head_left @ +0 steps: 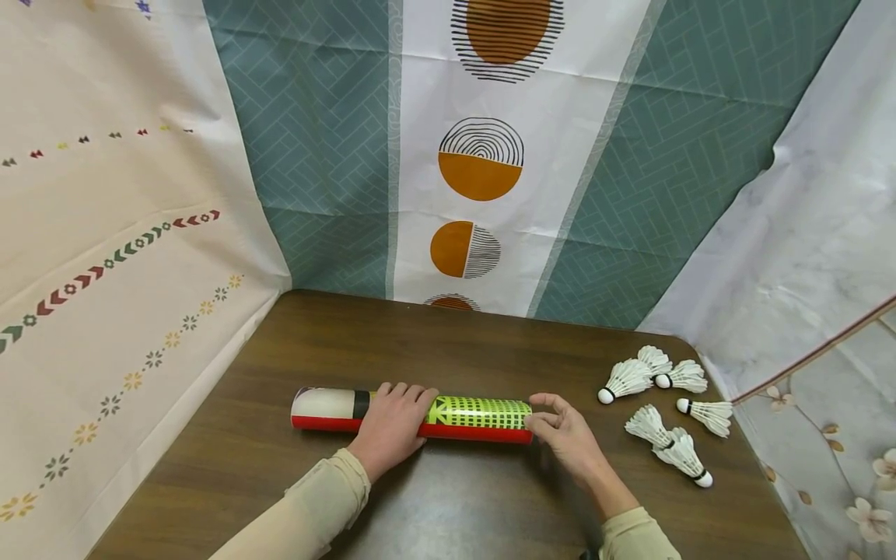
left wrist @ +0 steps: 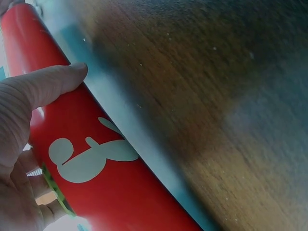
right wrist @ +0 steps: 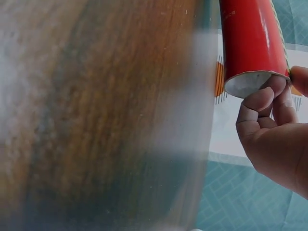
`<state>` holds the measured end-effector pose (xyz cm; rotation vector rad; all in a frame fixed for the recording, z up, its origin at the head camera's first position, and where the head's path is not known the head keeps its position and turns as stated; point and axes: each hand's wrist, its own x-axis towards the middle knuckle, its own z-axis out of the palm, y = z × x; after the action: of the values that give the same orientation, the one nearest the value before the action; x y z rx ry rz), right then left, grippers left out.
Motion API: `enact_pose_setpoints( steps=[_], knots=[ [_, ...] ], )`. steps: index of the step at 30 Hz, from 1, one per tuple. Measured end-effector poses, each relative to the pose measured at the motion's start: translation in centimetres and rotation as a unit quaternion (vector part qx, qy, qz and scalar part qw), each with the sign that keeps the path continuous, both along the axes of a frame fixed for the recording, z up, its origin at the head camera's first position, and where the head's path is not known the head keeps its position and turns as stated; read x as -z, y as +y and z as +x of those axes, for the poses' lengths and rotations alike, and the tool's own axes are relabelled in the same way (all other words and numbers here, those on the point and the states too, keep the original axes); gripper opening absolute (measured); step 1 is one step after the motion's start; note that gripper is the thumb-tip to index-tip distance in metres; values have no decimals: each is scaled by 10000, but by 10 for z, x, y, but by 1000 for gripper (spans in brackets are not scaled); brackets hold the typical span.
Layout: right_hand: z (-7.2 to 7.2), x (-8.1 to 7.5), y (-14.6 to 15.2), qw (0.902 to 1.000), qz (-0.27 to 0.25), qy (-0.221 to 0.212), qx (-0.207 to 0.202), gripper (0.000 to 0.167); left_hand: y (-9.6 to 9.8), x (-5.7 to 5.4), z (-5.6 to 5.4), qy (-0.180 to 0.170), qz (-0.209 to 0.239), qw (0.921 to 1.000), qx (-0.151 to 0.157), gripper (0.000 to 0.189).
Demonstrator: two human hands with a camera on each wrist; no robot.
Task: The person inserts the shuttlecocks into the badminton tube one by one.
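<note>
A red and yellow-green shuttlecock tube (head_left: 483, 414) lies on its side across the table, with a white section at its left end. My left hand (head_left: 394, 426) grips it near the middle from above; in the left wrist view the thumb (left wrist: 60, 83) presses along the red side, beside a pale printed figure. At the tube's right end is my right hand (head_left: 568, 442). The right wrist view shows that end of the tube (right wrist: 252, 41) uncovered, with curled fingers (right wrist: 260, 100) at its mouth and one finger outside against the rim. Some fingertips are hidden inside.
Several white feather shuttlecocks (head_left: 626, 379) lie loose at the right side of the brown table (head_left: 448, 350), some touching each other. Patterned cloth (head_left: 329, 155) hangs behind the table and along both sides.
</note>
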<state>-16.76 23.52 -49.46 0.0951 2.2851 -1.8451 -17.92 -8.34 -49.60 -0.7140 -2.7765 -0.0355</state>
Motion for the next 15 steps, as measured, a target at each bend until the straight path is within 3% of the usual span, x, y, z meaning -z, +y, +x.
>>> enact_pose_setpoints(
  steps=[7, 11, 15],
  knots=[
    [4, 1, 19, 9997, 203, 65, 155, 51, -2, -2, -1, 40, 75, 10000, -1, 79],
    [6, -5, 51, 9980, 453, 385, 221, 50, -4, -3, 0, 103, 111, 9999, -18, 77],
    [8, -13, 93, 9893, 1121, 725, 585, 49, -6, -5, 1, 66, 64, 10000, -30, 77]
  ],
)
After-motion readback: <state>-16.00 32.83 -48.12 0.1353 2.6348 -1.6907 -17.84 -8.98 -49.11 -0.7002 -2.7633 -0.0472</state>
